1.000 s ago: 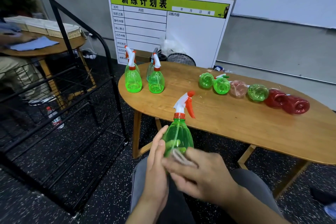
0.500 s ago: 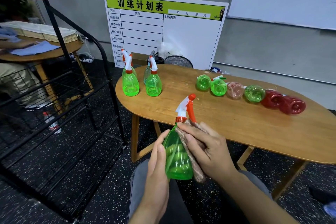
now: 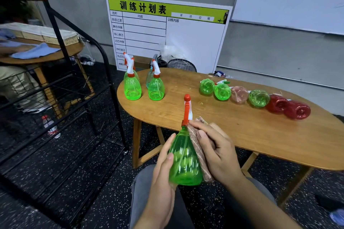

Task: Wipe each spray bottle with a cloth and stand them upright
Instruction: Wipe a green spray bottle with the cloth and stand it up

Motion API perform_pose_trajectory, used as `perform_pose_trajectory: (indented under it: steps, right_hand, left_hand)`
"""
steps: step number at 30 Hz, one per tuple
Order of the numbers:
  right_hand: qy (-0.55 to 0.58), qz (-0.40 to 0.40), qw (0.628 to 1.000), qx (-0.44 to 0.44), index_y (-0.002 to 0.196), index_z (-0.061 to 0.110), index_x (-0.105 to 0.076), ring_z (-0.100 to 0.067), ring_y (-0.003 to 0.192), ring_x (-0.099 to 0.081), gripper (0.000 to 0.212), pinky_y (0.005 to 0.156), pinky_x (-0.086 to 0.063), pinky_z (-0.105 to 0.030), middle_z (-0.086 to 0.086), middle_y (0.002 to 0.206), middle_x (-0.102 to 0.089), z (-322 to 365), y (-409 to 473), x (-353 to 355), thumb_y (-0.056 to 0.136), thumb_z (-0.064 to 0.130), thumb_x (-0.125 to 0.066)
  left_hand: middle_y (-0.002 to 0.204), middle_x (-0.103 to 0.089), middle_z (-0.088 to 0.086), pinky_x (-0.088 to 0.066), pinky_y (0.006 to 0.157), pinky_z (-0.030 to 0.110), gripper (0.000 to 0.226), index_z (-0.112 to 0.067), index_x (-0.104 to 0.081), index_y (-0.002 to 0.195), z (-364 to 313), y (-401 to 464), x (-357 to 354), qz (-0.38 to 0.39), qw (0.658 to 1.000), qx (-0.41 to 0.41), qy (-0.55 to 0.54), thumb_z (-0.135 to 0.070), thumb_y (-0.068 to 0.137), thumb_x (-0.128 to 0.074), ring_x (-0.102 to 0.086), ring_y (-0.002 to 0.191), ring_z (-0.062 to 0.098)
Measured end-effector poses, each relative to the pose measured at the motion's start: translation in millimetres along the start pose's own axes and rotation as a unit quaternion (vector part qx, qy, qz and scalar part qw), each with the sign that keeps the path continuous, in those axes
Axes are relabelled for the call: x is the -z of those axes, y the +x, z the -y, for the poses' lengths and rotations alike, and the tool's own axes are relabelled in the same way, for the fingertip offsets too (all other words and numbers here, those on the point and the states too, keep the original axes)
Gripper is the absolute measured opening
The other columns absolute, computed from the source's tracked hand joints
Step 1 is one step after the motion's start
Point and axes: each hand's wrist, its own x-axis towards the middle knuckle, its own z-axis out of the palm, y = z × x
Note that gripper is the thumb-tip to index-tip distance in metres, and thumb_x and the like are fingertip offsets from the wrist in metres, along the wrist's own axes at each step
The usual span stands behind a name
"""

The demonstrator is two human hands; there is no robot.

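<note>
Holding a green spray bottle (image 3: 185, 158) upright at lower centre of the frame, the left hand (image 3: 162, 176) wraps its base while the right hand (image 3: 216, 152) presses a brownish cloth (image 3: 198, 147) against its side. Probably light, smooth plastic, best gripped round the belly.

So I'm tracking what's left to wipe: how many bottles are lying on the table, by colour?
Green lying bottles: 3
Pink lying bottle: 1
Red lying bottles: 2
Total: 6
</note>
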Motion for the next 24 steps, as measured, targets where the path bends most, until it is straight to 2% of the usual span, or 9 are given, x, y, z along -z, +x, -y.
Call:
perform_pose_trajectory:
  steps: [3,5,8,10,12,15,18,21,24]
  right_hand:
    - [-0.051,0.038,0.997,0.05,0.138,0.039,-0.065,-0.009,0.071,-0.056,0.035,0.058,-0.047,-0.02,0.011,0.095,-0.053,2,-14,-8,0.109,0.044,-0.046]
    - [-0.102,0.081,0.983,0.131,0.139,0.042,-0.063,-0.007,0.064,-0.052,0.033,0.049,-0.049,-0.025,0.003,0.092,-0.052,3,-28,-11,0.109,0.045,-0.049]
    - [-0.193,0.123,0.929,0.289,0.131,0.037,-0.071,-0.01,0.065,-0.049,0.031,0.05,-0.046,-0.024,0.0,0.084,-0.056,2,-45,-8,0.101,0.037,-0.065]
    - [-0.209,0.123,0.914,0.324,0.128,0.035,-0.074,-0.011,0.066,-0.051,0.03,0.051,-0.047,-0.025,0.0,0.082,-0.058,3,-43,-4,0.099,0.035,-0.068]
    - [-0.197,0.106,0.926,0.303,0.13,0.037,-0.071,-0.01,0.064,-0.052,0.029,0.05,-0.048,-0.024,0.0,0.084,-0.059,4,-34,-1,0.103,0.037,-0.061]
    - [-0.16,0.037,0.969,0.183,0.133,0.038,-0.065,-0.005,0.059,-0.048,0.031,0.045,-0.047,-0.022,0.007,0.087,-0.053,0,-11,0,0.109,0.044,-0.046]
    - [-0.115,-0.012,0.99,0.087,0.133,0.036,-0.067,-0.008,0.062,-0.051,0.034,0.046,-0.047,-0.03,0.013,0.088,-0.046,-6,1,-1,0.107,0.047,-0.048]
    - [-0.102,0.008,0.991,0.089,0.133,0.036,-0.069,-0.011,0.061,-0.051,0.032,0.047,-0.046,-0.032,0.008,0.087,-0.047,-4,-9,-6,0.107,0.042,-0.052]
    - [-0.13,0.076,0.972,0.178,0.134,0.037,-0.067,-0.008,0.061,-0.048,0.031,0.046,-0.046,-0.026,0.003,0.085,-0.051,3,-31,-9,0.105,0.039,-0.058]
  left_hand:
    - [0.145,-0.066,0.002,-0.041,0.118,0.056,0.046,-0.032,-0.052,0.151,2,2,2,-0.026,1.0,-0.002,0.011,-0.038,0.106,-0.052,-0.062,0.136,0.024]
    - [0.144,-0.067,0.004,-0.041,0.118,0.056,0.046,-0.038,-0.055,0.149,4,2,5,-0.038,0.999,-0.001,0.014,-0.039,0.104,-0.045,-0.062,0.135,0.026]
    - [0.137,-0.07,0.01,-0.046,0.113,0.051,0.051,-0.034,-0.056,0.149,2,2,7,-0.052,0.999,-0.003,0.011,-0.039,0.1,-0.045,-0.067,0.128,0.032]
    - [0.135,-0.072,0.011,-0.047,0.111,0.049,0.053,-0.03,-0.055,0.149,0,3,5,-0.046,0.999,-0.009,0.013,-0.039,0.098,-0.045,-0.068,0.126,0.031]
    - [0.133,-0.073,0.01,-0.048,0.11,0.049,0.049,-0.03,-0.055,0.149,1,3,3,-0.037,0.999,-0.008,0.021,-0.036,0.101,-0.043,-0.069,0.125,0.029]
    - [0.138,-0.071,0.003,-0.054,0.104,0.044,0.046,-0.031,-0.058,0.146,3,3,2,-0.034,0.999,-0.007,0.029,-0.034,0.101,-0.046,-0.067,0.129,0.025]
    - [0.14,-0.069,0.0,-0.057,0.101,0.035,0.046,-0.029,-0.056,0.148,3,2,1,-0.022,0.999,-0.014,0.045,-0.039,0.103,-0.054,-0.065,0.131,0.021]
    - [0.14,-0.069,0.0,-0.056,0.105,0.039,0.047,-0.03,-0.057,0.147,4,3,3,-0.033,0.998,-0.014,0.044,-0.038,0.101,-0.05,-0.065,0.131,0.021]
    - [0.138,-0.071,0.005,-0.051,0.108,0.048,0.049,-0.035,-0.057,0.147,5,2,6,-0.039,0.998,-0.012,0.04,-0.039,0.1,-0.045,-0.067,0.129,0.027]
